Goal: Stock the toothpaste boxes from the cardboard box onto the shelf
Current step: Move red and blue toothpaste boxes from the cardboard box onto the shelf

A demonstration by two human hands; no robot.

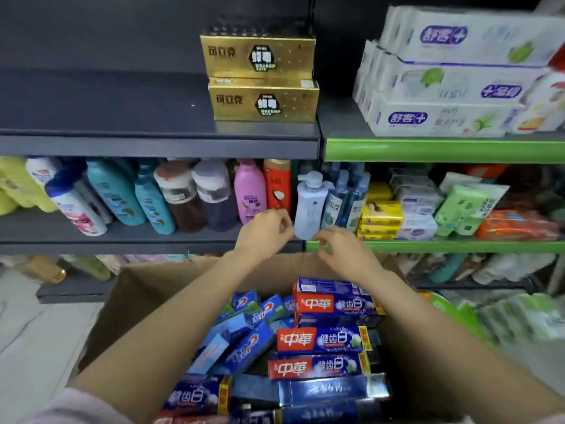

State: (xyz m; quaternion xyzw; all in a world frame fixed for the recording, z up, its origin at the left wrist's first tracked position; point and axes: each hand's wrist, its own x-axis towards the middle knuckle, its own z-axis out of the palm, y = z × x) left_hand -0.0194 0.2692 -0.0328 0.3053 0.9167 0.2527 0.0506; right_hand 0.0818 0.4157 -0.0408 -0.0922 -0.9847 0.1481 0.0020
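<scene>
A brown cardboard box (143,289) stands open below me, filled with several blue and red toothpaste boxes (324,339). Two gold toothpaste boxes (263,78) are stacked on the dark upper shelf (159,145). White toothpaste boxes (443,84) are piled on the green-edged shelf (443,149) to the right. My left hand (264,232) hovers above the box's far edge with loosely curled fingers, holding nothing. My right hand (342,252) hangs beside it, fingers also loosely curled and empty.
The middle shelf (122,240) carries several shampoo and lotion bottles (183,194), with soap packs (382,218) to the right. A lower shelf holds more packaged goods. The left part of the upper shelf is bare. Grey floor lies at the left.
</scene>
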